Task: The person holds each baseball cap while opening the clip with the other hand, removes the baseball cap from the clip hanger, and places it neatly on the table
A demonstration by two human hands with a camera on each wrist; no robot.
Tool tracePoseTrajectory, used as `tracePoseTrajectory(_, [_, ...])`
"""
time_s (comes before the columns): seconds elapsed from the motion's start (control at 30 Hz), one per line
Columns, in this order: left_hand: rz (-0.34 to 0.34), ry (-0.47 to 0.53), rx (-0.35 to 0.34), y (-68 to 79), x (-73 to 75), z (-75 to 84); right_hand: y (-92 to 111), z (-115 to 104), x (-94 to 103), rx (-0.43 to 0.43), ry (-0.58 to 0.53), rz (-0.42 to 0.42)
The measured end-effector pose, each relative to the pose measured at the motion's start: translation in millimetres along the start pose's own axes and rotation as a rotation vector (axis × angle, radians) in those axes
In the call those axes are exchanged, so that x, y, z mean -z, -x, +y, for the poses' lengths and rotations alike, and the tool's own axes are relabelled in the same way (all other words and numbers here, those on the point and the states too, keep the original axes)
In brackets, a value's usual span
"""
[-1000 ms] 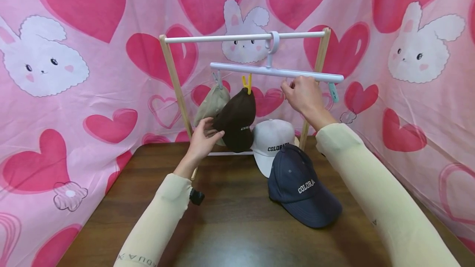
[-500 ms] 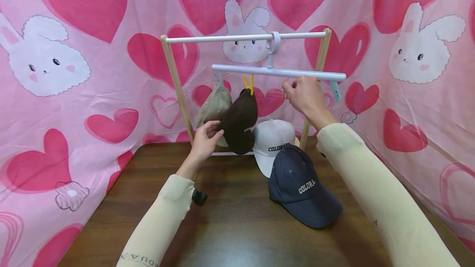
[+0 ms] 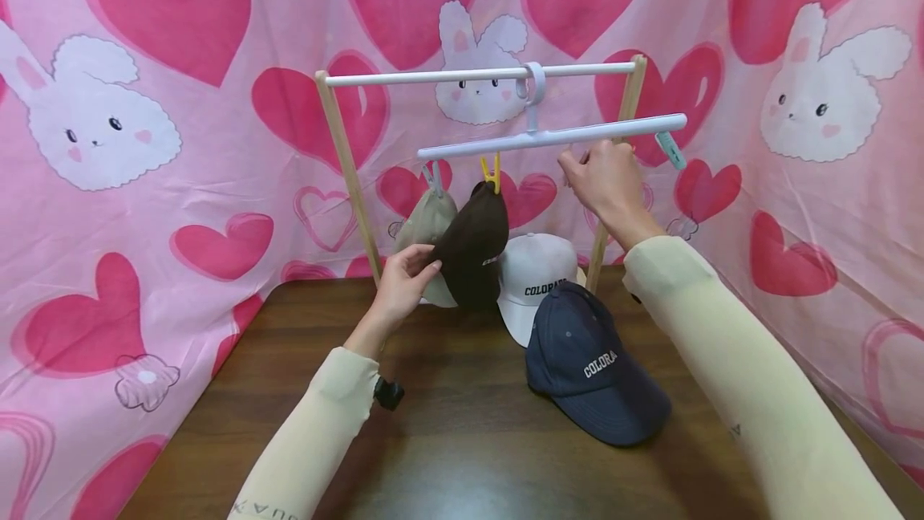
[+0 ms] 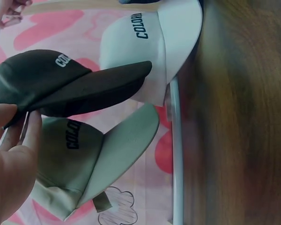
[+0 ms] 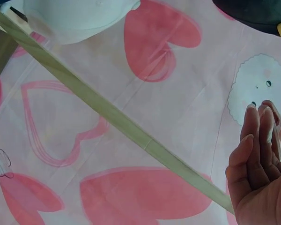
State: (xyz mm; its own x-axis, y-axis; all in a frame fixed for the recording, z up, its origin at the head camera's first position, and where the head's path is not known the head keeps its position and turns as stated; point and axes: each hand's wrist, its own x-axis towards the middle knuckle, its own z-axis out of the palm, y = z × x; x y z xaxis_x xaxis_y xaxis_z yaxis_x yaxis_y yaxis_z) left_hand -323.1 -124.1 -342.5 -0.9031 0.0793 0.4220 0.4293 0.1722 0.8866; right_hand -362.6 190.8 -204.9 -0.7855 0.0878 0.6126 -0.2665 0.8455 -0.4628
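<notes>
My left hand pinches the edge of a dark brown baseball cap, which hangs by a yellow clip from a pale lavender hanger bar. Close behind it, a beige cap hangs from a grey clip. My right hand is raised just under the bar's right half. In the right wrist view its fingers are bunched beside a peach-coloured clip, partly hidden behind them; whether they grip it I cannot tell. A teal clip hangs at the bar's right end.
The hanger hooks over the white rail of a rack with wooden posts. A white cap and a navy cap lie on the dark wooden table. A pink curtain with hearts and rabbits surrounds it.
The hanger bar has tipped: its left end sank with the brown and beige caps, and its right end rose. The left hand stays on the brown cap; the right hand moved up slightly.
</notes>
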Motion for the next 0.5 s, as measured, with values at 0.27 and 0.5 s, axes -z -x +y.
tracePoseTrajectory(0.27, [-0.012, 0.044, -0.022, 2.1, -2.6, -2.5, 2.2, 1.8, 2.4, -0.04, -0.016, 0.005])
tracePoseTrajectory(0.5, [-0.008, 0.061, -0.017, 1.5, -3.5, -1.9, 0.5, -1.3, 8.6, -0.032, 0.011, 0.048])
